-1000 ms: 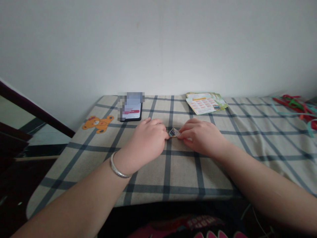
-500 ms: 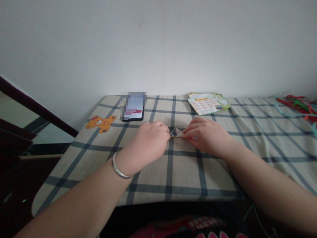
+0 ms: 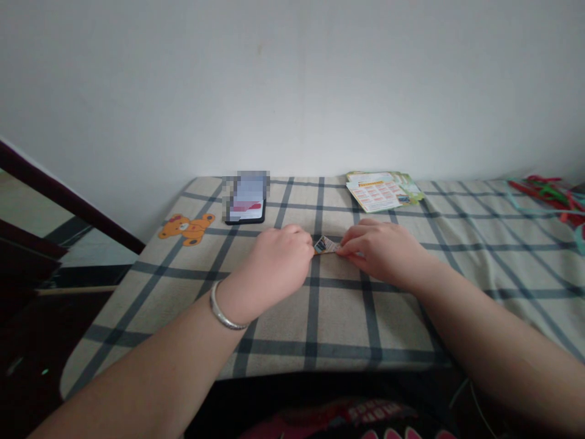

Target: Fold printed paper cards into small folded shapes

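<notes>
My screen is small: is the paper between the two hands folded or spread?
The paper looks folded: between left hand and right hand, its printed part comes to a point. Its ends are hidden.

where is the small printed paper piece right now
In the head view, the small printed paper piece is near the middle, over the checked tablecloth, between the left hand and the right hand, both touching it.

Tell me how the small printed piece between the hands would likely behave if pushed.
The small printed piece is probably light: it looks tiny beside the left hand and right hand. It would likely slide rather than roll, since its visible part looks angular. It may crease if squeezed, as it resembles printed paper, though the fingers hide its ends.
</notes>
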`<state>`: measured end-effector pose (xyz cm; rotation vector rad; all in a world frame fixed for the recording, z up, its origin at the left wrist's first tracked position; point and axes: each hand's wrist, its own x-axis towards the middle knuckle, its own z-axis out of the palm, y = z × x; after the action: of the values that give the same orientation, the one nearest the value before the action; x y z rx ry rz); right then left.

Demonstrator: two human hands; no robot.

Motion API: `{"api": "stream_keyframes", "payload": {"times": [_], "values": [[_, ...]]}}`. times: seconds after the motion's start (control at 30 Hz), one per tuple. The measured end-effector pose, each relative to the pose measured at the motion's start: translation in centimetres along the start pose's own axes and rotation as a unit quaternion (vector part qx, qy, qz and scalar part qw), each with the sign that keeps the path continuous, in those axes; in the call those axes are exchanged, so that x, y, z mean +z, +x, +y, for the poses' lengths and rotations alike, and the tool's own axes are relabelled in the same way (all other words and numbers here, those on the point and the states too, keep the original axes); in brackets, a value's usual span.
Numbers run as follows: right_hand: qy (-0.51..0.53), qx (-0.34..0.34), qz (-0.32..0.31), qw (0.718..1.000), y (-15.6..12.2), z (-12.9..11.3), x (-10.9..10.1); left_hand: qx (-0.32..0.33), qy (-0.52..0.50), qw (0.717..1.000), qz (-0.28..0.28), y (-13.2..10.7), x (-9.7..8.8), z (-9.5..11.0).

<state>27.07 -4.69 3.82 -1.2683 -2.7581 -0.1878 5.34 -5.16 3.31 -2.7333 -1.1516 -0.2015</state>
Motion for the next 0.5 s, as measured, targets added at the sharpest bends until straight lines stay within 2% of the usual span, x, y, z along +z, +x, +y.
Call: {"api": "stream_keyframes", "payload": {"times": [0.33,0.5], "values": [[-0.006,0.015,-0.009,1.0,-0.25,0.09,-0.1,-0.012,-0.008,1.0,-0.01,0.03,-0.28,0.08],[-0.028,0.055,-0.021,0.998,-0.41,0.36,-0.21,-0.026,-0.014,0.999,-0.024,-0.04,-0.25,0.03]]}}
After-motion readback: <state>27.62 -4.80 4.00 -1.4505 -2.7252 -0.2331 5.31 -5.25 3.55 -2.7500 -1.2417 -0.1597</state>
